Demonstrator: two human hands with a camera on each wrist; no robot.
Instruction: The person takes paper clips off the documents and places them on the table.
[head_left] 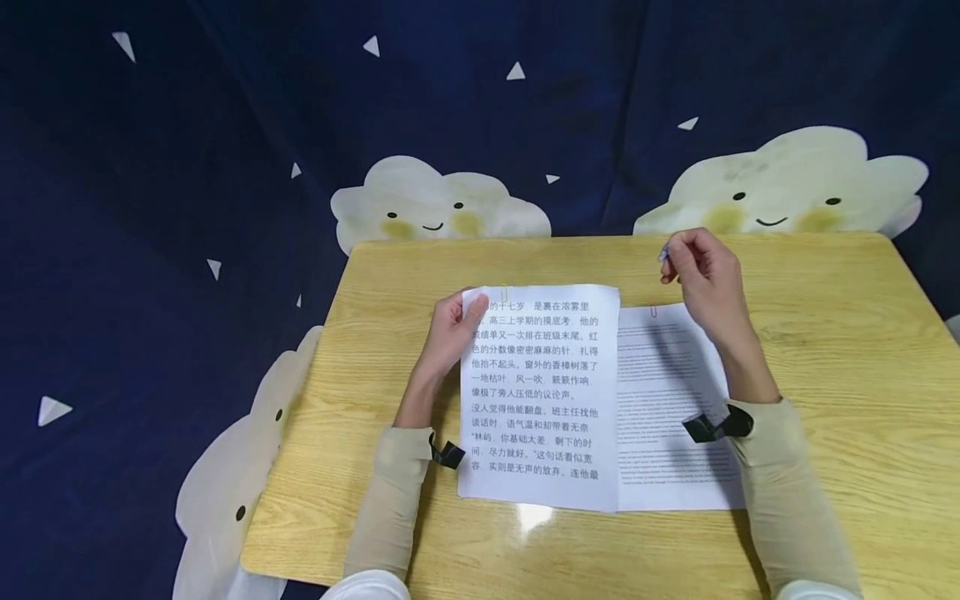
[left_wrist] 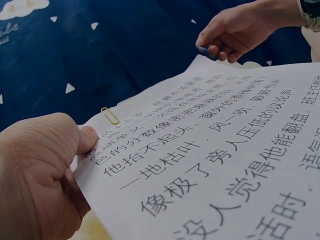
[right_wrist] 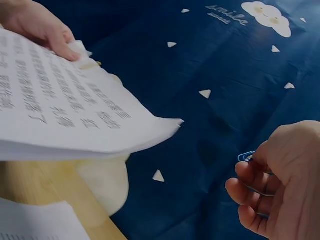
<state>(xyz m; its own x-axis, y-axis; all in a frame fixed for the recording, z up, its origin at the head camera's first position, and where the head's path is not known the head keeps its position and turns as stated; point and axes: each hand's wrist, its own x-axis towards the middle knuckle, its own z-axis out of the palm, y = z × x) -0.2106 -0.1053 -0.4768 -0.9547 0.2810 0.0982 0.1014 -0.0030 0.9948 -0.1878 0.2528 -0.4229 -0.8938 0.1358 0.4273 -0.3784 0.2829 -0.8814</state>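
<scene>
Large-print sheets (head_left: 540, 400) are gripped — presumably steadied — by the left hand (head_left: 452, 327). A blue paperclip (right_wrist: 245, 156) is pinched by the right hand (head_left: 708, 279).

Navy backdrop (head_left: 465, 117) with white triangles (head_left: 515, 72) and smiling clouds (head_left: 787, 179) behind a wooden table (head_left: 847, 358)

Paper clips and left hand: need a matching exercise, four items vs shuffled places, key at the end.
Column one
1. yellow paper clip
2. red paper clip
3. blue paper clip
4. left hand

Column two
A. at the top edge of the small-print paper lying on the table
B. gripping the Chinese-text sheets near their top left corner
C. pinched by the right hand
D. at the top edge of the Chinese-text sheets

Pairs: 1-D, 2-A, 3-C, 4-B
</scene>
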